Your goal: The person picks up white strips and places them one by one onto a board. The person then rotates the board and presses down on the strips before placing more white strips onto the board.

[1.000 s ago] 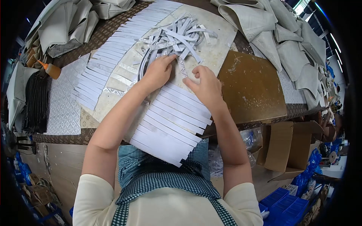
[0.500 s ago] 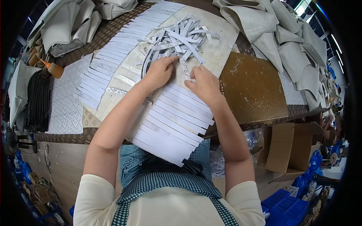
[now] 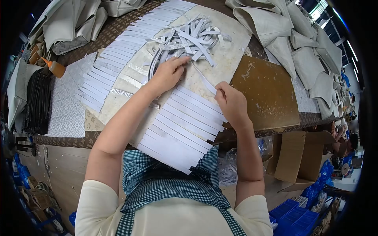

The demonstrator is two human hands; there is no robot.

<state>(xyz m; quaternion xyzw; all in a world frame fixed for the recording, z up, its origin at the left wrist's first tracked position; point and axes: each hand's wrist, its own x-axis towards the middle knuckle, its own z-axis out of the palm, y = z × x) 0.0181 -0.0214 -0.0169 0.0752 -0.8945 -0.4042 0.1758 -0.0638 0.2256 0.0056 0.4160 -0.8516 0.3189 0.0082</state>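
Observation:
A narrow white strip (image 3: 204,79) runs slantwise from the loose pile toward the lower right. My right hand (image 3: 233,103) is closed on its lower end, fingers pinched. My left hand (image 3: 168,74) rests by the lower edge of the pile of loose strips (image 3: 193,39), its fingers bent together and its fingertips near the strip's upper end; what they hold is hidden. Below both hands lies a panel of parallel white strips (image 3: 177,131), overhanging the table edge above the checked apron. A longer row of white strips (image 3: 114,55) lies to the left.
A brown board (image 3: 264,94) lies right of my right hand. Folded pale pieces (image 3: 271,27) are heaped at the back right, more (image 3: 69,23) at the back left. An orange bottle (image 3: 57,69) stands at the left. An open carton (image 3: 291,157) is below the table's right side.
My right hand has moved right and down, and the strip in its fingers now stretches straight from the pile. My left hand has shifted only slightly.

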